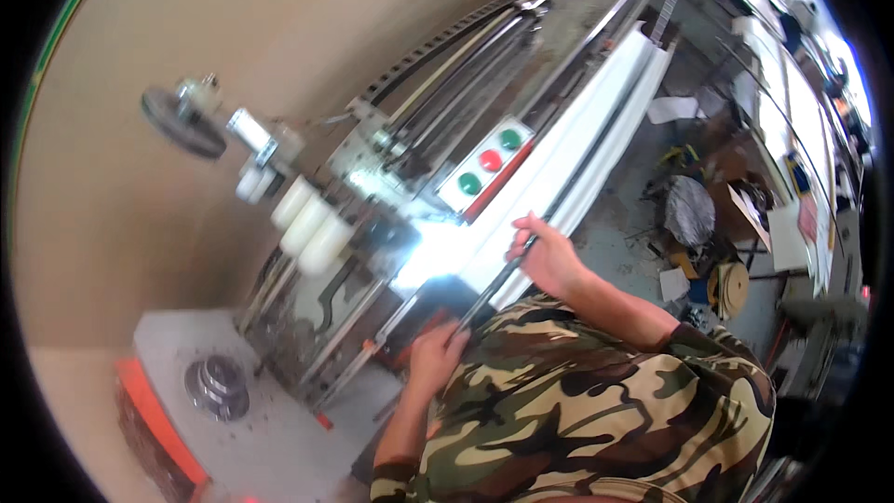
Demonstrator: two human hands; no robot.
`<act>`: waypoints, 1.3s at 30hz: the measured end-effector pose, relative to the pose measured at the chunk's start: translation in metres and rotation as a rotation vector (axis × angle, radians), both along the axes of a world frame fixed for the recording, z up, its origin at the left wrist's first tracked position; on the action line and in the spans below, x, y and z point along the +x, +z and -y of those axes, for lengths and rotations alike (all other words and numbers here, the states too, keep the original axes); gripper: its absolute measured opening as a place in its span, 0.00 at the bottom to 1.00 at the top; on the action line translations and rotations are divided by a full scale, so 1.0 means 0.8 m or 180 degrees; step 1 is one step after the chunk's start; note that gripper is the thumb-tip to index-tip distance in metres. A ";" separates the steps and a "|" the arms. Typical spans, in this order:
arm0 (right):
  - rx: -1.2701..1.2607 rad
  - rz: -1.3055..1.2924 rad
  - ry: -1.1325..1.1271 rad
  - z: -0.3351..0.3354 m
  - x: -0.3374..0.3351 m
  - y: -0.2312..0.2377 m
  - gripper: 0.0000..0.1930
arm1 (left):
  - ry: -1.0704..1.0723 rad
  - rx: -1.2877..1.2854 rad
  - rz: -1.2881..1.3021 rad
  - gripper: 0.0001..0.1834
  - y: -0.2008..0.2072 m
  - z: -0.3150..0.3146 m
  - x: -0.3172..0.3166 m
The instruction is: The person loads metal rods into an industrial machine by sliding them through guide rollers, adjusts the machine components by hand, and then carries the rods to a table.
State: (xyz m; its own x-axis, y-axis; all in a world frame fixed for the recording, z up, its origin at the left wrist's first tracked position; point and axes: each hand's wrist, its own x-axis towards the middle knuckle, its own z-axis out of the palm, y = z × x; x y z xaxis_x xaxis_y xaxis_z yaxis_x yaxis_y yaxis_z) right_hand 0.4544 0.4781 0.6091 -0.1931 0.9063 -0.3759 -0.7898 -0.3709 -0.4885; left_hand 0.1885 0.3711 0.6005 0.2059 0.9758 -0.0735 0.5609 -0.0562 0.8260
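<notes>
My right hand (549, 259) is closed around a thin dark strip (497, 285) in front of my camouflage shirt. The strip slants down to my left hand (436, 356), whose fingers are curled at its lower end. Bright glare and blur leave its exact kind unclear. Just beyond my hands, a long white sheet (523, 235) stretches away along the side of a machine. A dark band runs lengthwise along this sheet. Beside it is a control panel (491, 160) with two green buttons and one red one.
Pale rollers (312, 226) and a grey disc (184, 123) stick out at the machine's left end. A dark round fitting (218, 387) sits on the grey surface at lower left. On the littered floor at right are a tan spool (729, 289) and a silvery crumpled bag (689, 210).
</notes>
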 end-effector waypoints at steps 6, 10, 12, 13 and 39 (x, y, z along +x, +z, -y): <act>-0.0611 0.0144 -0.0131 0.003 -0.010 -0.028 0.14 | 0.0054 -0.0010 -0.1226 0.18 -0.009 0.036 -0.036; -0.0744 0.0191 -0.0459 -0.020 0.000 -0.045 0.09 | 0.0291 0.0108 -0.2109 0.17 -0.059 0.090 -0.083; -0.1008 0.0106 -0.0363 -0.033 -0.002 -0.069 0.13 | 0.0264 -0.0314 -0.2352 0.17 -0.079 0.105 -0.089; -0.1050 0.0161 -0.0310 -0.038 -0.004 -0.073 0.15 | 0.0268 -0.0252 -0.2210 0.17 -0.084 0.101 -0.090; -0.0150 0.4058 0.0111 -0.001 0.045 -0.083 0.33 | -0.0708 -0.1374 -0.0733 0.24 -0.182 0.002 -0.105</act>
State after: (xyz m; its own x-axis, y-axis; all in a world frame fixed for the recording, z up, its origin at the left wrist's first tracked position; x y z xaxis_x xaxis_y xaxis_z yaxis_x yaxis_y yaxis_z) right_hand 0.4903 0.4789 0.5423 0.3031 0.8889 -0.3434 0.2372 -0.4194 -0.8763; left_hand 0.1043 0.3698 0.4550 0.3354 0.7816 -0.5259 0.7435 0.1232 0.6573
